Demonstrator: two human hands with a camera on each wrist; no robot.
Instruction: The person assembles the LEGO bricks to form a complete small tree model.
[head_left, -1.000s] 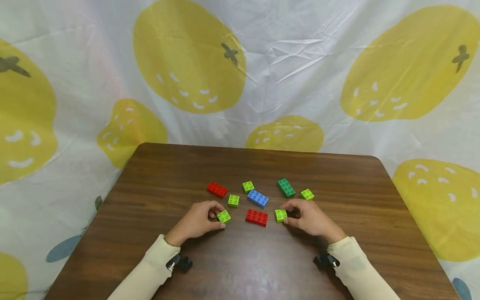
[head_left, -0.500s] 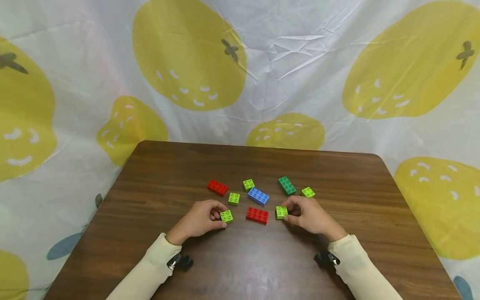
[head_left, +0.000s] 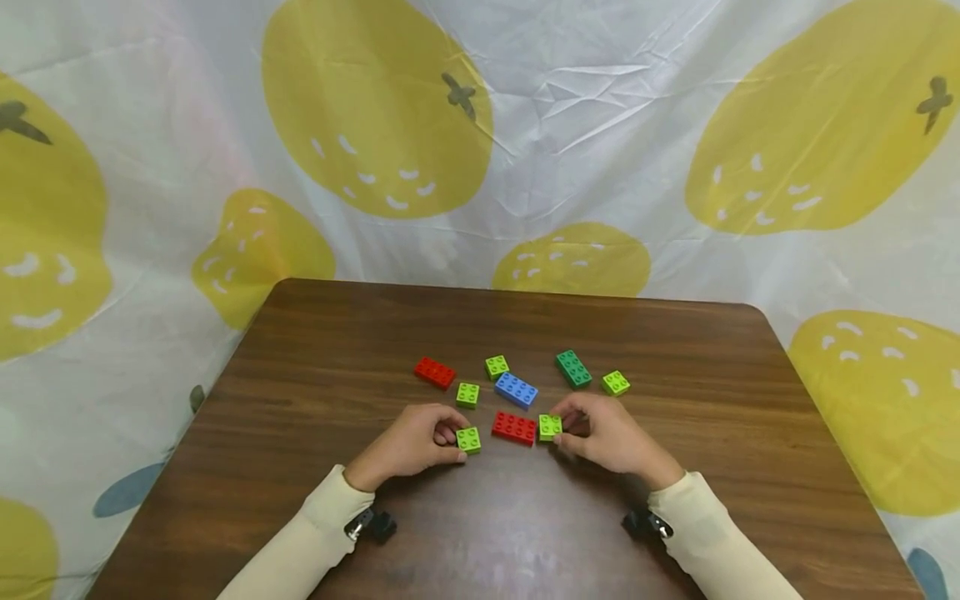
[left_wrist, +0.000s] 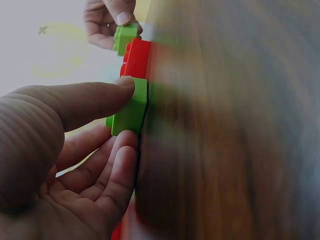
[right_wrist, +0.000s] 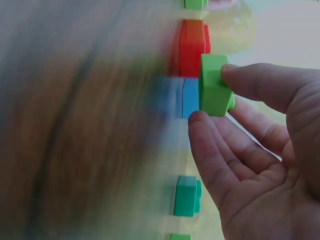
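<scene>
My left hand [head_left: 420, 437] pinches a small lime-green toy brick [head_left: 468, 440] between thumb and fingers, just left of a red brick [head_left: 514, 427]. On the other side of that red brick, my right hand [head_left: 607, 433] pinches a second lime-green brick [head_left: 550, 427], which sits right at the red brick's right end in the head view. In the right wrist view the held lime-green brick [right_wrist: 214, 87] shows under the thumb, overlapping the blue brick behind. The left wrist view shows the left hand's lime-green brick [left_wrist: 132, 107] close by the table surface.
Behind the hands lie a blue brick [head_left: 516, 389], a lime-green brick [head_left: 467, 395] and another lime-green brick [head_left: 497, 367]. Farther left is a red brick [head_left: 435, 373]. A dark green brick [head_left: 573, 368] and a lime-green brick [head_left: 616, 382] lie at the right on the wooden table [head_left: 360, 325].
My left hand has moved right with its lime-green brick, towards the red brick. The right hand has shifted slightly left, bringing its lime-green brick up to the red brick's right end.
</scene>
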